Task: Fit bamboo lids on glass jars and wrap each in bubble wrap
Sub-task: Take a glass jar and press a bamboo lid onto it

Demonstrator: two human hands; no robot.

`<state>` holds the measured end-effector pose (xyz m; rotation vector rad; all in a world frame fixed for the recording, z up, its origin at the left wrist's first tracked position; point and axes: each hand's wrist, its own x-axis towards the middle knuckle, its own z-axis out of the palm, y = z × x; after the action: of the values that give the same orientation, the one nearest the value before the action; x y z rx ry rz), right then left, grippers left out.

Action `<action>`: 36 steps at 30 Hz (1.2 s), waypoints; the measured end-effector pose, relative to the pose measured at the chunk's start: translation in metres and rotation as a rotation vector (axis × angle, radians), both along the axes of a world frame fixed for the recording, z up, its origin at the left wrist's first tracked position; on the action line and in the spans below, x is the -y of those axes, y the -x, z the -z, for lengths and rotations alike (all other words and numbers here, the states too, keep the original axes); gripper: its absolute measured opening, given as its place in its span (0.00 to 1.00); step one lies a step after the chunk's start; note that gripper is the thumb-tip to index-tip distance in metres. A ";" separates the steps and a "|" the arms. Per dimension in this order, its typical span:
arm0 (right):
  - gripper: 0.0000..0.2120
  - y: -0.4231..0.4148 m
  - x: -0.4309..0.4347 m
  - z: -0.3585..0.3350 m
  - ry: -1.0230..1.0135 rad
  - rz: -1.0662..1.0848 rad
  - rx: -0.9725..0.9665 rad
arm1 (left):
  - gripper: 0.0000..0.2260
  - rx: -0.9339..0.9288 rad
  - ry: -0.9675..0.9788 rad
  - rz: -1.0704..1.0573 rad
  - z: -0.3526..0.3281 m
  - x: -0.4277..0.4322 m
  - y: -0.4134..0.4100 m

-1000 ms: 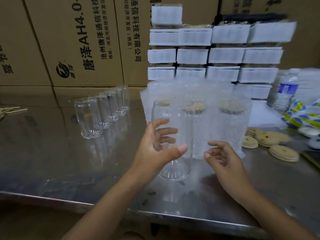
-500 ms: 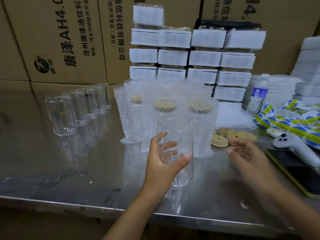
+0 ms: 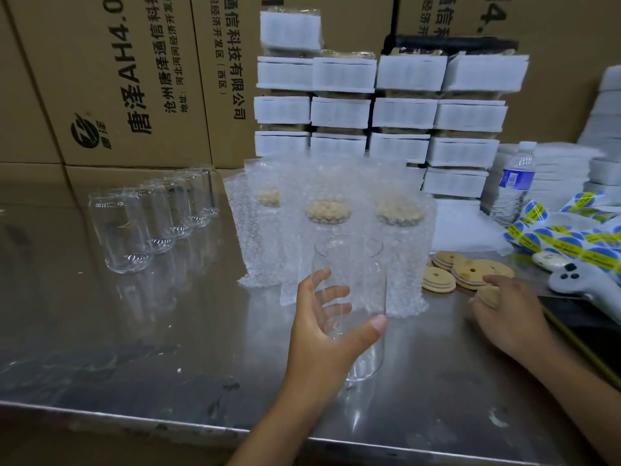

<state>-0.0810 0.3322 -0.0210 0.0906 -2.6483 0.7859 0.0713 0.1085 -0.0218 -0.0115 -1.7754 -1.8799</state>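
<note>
My left hand (image 3: 331, 331) grips a clear glass jar (image 3: 356, 284) standing upright on the steel table (image 3: 168, 348), thumb in front and fingers behind the glass. My right hand (image 3: 510, 311) is at the pile of round bamboo lids (image 3: 463, 272) to the right, its fingers curled round one lid (image 3: 489, 295). Behind the jar stand three lidded jars wrapped in bubble wrap (image 3: 326, 227). A row of several bare glass jars (image 3: 151, 220) runs back at the left.
Cardboard boxes (image 3: 127, 82) wall off the back. Stacked white foam-wrapped packs (image 3: 403, 112) stand behind the wrapped jars. A water bottle (image 3: 515, 183), sticker strips (image 3: 564, 237), a white controller (image 3: 578, 280) and a dark phone (image 3: 584, 317) crowd the right side.
My right hand has reached right to the lid pile and taken hold of a lid. My left hand keeps holding the jar. The view has shifted right.
</note>
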 end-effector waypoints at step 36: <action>0.04 -0.064 0.060 -0.076 1.421 -0.383 0.137 | 0.37 -0.001 0.076 0.002 0.001 0.000 -0.001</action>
<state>-0.0167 0.2718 0.0547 0.1497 -1.5843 2.5867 0.0722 0.1089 -0.0226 -0.0421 -1.8458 -1.8132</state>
